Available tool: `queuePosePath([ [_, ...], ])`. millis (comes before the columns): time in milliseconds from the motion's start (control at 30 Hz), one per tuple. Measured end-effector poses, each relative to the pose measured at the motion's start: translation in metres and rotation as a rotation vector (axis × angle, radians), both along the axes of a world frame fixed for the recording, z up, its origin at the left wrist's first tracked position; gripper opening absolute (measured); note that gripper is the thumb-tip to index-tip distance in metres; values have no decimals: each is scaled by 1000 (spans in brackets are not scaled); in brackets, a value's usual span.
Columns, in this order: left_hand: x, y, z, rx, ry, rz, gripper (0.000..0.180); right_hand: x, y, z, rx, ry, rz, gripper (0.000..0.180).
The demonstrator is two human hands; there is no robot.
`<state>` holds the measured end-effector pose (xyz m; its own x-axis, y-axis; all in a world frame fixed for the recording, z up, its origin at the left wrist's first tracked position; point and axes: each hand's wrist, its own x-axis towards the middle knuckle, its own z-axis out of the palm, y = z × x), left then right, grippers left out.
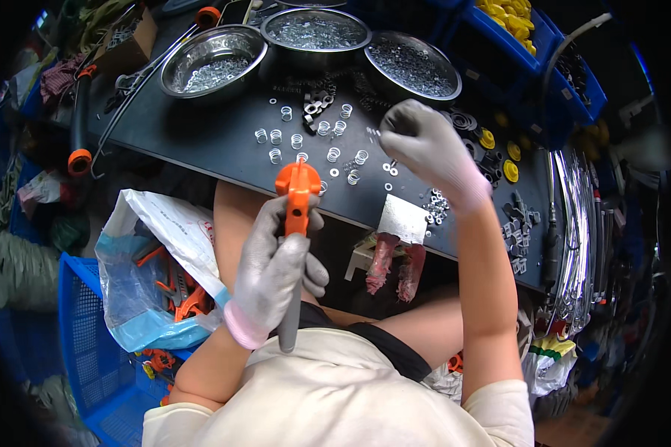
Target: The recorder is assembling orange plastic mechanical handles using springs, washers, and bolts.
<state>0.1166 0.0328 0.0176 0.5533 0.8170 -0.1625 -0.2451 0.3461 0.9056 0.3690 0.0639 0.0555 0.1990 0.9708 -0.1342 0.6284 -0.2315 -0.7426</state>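
My left hand (276, 264) is wrapped round an orange-headed tool with a grey handle (298, 197), its head up and its handle pointing down toward my lap. Both hands wear grey-coated gloves with pink cuffs. My right hand (425, 141) hovers over the right part of the dark table (201, 141), fingers curled in; whatever they may hold is hidden. Several coil springs (334, 154) stand on the table beyond the tool. Flat washers (388, 186) lie below my right hand, and dark nuts (317, 104) sit farther back.
Three steel bowls of small metal parts, such as the middle bowl (317, 46), line the back. A metal plate (402, 217) juts from the front edge. Yellow-topped parts (487, 138) lie right. A bag (164, 238) of orange tools rests in a blue crate (89, 335).
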Motion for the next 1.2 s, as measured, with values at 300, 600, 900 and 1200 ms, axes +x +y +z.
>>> queuePosePath([
  [300, 31, -1, 12, 607, 365, -75, 32, -84, -96, -16, 496, 235, -234, 8],
  [600, 48, -10, 9, 571, 316, -140, 21, -80, -117, -12, 544, 62, -354, 11],
  [900, 33, -18, -7, 435, 179, -202, 21, -78, -150, -15, 571, 92, -154, 18],
  [1200, 11, -26, -10, 129, 149, -180, 45, 166, -217, -60, 251, -766, -602, 17],
])
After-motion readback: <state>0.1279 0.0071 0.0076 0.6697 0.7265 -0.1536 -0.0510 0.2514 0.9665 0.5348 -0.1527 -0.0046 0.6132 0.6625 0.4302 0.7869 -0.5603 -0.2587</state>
